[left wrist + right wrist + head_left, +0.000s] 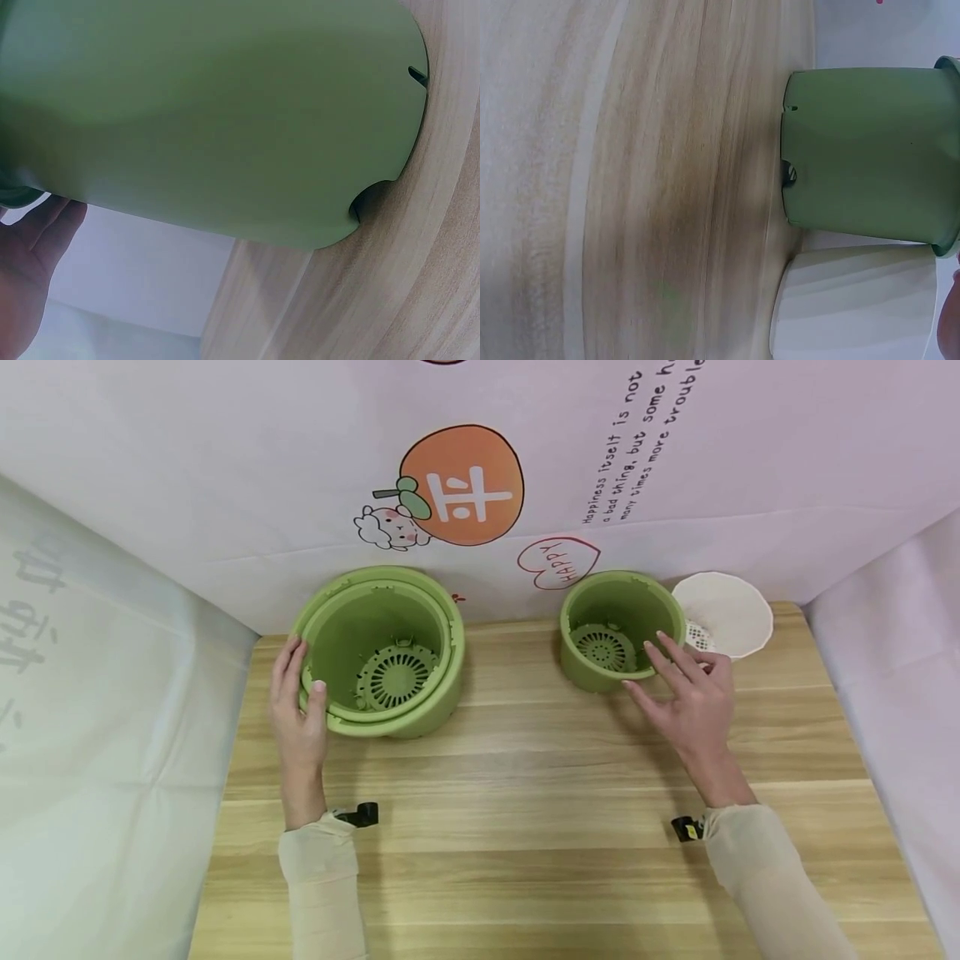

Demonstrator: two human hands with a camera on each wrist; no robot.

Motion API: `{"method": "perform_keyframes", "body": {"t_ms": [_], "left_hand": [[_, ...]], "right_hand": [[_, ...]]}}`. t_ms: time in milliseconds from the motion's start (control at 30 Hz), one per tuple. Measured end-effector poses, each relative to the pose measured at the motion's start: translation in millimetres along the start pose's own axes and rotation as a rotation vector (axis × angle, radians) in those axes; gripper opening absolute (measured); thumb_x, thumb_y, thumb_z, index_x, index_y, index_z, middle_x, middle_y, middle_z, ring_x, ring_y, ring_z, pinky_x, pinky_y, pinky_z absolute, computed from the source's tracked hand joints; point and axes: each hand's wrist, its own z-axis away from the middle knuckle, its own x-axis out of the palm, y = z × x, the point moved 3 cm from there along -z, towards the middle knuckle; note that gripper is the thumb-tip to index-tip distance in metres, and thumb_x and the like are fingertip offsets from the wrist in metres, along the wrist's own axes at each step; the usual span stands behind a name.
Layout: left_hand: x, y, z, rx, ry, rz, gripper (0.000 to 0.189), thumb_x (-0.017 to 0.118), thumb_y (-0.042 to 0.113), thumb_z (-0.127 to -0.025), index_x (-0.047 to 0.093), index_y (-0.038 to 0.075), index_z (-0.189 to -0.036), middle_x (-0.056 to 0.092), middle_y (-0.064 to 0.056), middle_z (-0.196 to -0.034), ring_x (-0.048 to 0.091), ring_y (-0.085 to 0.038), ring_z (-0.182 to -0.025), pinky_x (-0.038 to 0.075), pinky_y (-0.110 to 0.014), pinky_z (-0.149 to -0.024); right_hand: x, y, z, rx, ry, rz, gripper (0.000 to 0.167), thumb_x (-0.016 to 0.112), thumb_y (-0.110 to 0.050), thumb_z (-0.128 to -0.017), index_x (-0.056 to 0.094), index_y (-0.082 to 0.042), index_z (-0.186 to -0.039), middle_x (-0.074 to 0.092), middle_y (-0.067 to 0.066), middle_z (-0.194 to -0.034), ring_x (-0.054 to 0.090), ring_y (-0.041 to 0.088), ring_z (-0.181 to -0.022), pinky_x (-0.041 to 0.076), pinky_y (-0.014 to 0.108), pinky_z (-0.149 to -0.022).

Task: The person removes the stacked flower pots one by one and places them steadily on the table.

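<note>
At the left of the table stand two nested green plastic flowerpots (445,692), the inner one with a slotted base. My left hand (297,714) rests at their left rim, fingers fairly straight along the outside and thumb over the edge. In the left wrist view, my left fingers (64,225) touch the green pot wall (225,135) near the top. A smaller green flowerpot (581,672) stands upright at the right. My right hand (697,702) is at its near right rim, fingers spread, two fingertips over the opening and the thumb outside. In the right wrist view that pot (870,150) stands on the table.
A white pot (738,610) with a perforated base stands right beside the small green pot, partly behind my right hand. A printed cloth wall (300,485) rises behind the pots. Wooden tabletop (510,793) lies between my forearms.
</note>
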Motion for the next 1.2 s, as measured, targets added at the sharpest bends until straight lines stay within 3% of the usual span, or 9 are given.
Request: {"method": "perform_keyframes", "body": {"t_ms": [333,567,767,1000,1200], "left_hand": [[-0.2,1.2,-0.3,-0.007,-0.004,-0.015,0.058,0.05,0.028,-0.098,0.048,-0.016,-0.136,0.043,-0.034,-0.144,0.037,-0.048,-0.136,0.028,-0.04,-0.118],[0.0,-7.0,0.9,-0.01,0.009,-0.016,0.065,0.05,0.039,-0.098,0.049,-0.013,-0.138,0.044,-0.029,-0.145,0.038,-0.043,-0.138,0.028,-0.04,-0.118],[0.0,-0.4,-0.2,-0.013,0.006,-0.016,0.062,0.05,0.032,-0.098,0.047,-0.016,-0.136,0.043,-0.034,-0.143,0.037,-0.049,-0.135,0.028,-0.039,-0.118],[0.7,0.5,-0.5,-0.004,0.002,-0.015,0.067,0.049,0.039,-0.099,0.047,-0.017,-0.135,0.043,-0.035,-0.143,0.038,-0.051,-0.134,0.028,-0.04,-0.118],[0.9,1.1,-0.8,-0.023,-0.002,-0.016,0.059,0.049,0.028,-0.097,0.047,-0.015,-0.137,0.043,-0.034,-0.144,0.036,-0.048,-0.136,0.027,-0.038,-0.118]], "right_hand": [[1.2,-3.1,-1.0,-0.017,-0.015,-0.003,0.064,0.066,-0.058,-0.08,0.072,-0.01,-0.122,0.065,0.009,-0.131,0.054,0.04,-0.125,0.037,0.052,-0.108],[4.5,-13.0,-8.3,-0.068,-0.054,-0.057,0.067,0.065,-0.059,-0.082,0.069,-0.01,-0.127,0.063,0.01,-0.133,0.049,0.038,-0.132,0.032,0.052,-0.113],[8.6,-21.9,-14.5,-0.107,-0.06,-0.087,0.067,0.065,-0.059,-0.082,0.068,-0.01,-0.128,0.064,0.008,-0.132,0.048,0.036,-0.134,0.032,0.059,-0.111],[7.9,-27.0,-17.3,-0.135,-0.076,-0.085,0.069,0.063,-0.06,-0.084,0.066,-0.009,-0.131,0.063,0.01,-0.133,0.051,0.037,-0.13,0.034,0.059,-0.108],[9.9,-32.8,-22.5,-0.176,-0.096,-0.122,0.068,0.065,-0.057,-0.084,0.065,-0.008,-0.131,0.063,0.01,-0.133,0.052,0.039,-0.128,0.033,0.056,-0.112]]}}
